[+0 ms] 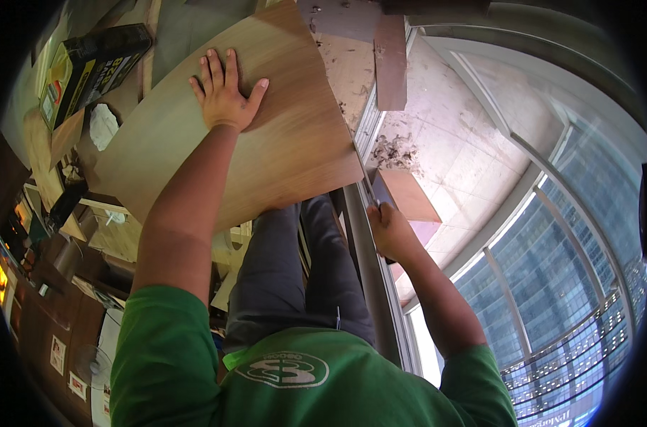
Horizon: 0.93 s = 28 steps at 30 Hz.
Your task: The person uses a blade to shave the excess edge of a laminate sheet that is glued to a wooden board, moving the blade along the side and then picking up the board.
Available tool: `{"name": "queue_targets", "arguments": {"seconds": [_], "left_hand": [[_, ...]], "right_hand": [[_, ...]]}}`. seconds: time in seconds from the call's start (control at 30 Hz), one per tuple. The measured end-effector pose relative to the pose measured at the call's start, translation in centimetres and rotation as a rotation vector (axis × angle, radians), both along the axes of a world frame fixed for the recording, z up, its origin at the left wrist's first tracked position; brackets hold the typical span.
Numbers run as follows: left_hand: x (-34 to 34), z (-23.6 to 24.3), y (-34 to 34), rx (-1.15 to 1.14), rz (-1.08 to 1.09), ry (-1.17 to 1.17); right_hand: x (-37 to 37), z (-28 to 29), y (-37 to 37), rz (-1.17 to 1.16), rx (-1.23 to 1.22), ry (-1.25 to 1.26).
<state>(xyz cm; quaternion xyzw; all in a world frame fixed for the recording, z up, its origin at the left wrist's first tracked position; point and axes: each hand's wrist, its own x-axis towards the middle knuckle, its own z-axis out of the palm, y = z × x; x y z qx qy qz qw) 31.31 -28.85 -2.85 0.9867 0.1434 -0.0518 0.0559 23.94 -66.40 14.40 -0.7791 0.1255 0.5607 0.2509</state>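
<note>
A large brown wood-grain sheet (295, 121) lies before me, one corner reaching to the metal rail (387, 285) on the right. Flat on its upper part rests my left hand (227, 99), fingers spread, nothing held. My right hand (391, 231) is closed just beyond the sheet's right corner, over the rail. A small dark thing seems to show at its fingers, too hidden to name.
At the upper left stands a black and yellow box (99, 67) beside crumpled white paper (103, 127). Past the rail, a dusty ledge (444, 142) holds debris (396, 151), a brown board strip (391, 64) and a board piece (412, 193). Window glass (551, 263) curves along the right.
</note>
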Motion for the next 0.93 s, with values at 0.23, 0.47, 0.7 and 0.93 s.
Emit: {"name": "queue_targets", "arguments": {"seconds": [0.23, 0.47, 0.7, 0.93], "left_hand": [[0.3, 0.0, -0.1, -0.022, 0.005, 0.002], [0.4, 0.2, -0.4, -0.014, 0.009, 0.005], [-0.1, 0.2, 0.1, 0.001, 0.007, 0.005], [0.2, 0.5, -0.3, -0.015, 0.022, 0.039]], "right_hand": [[2.9, -3.3, 1.3, -0.021, -0.092, 0.157], [1.5, -2.2, 1.4, 0.066, -0.028, -0.046], [7.1, 0.9, 4.7, -0.036, -0.042, 0.13], [3.3, -1.7, 2.4, -0.095, -0.136, 0.251]]}}
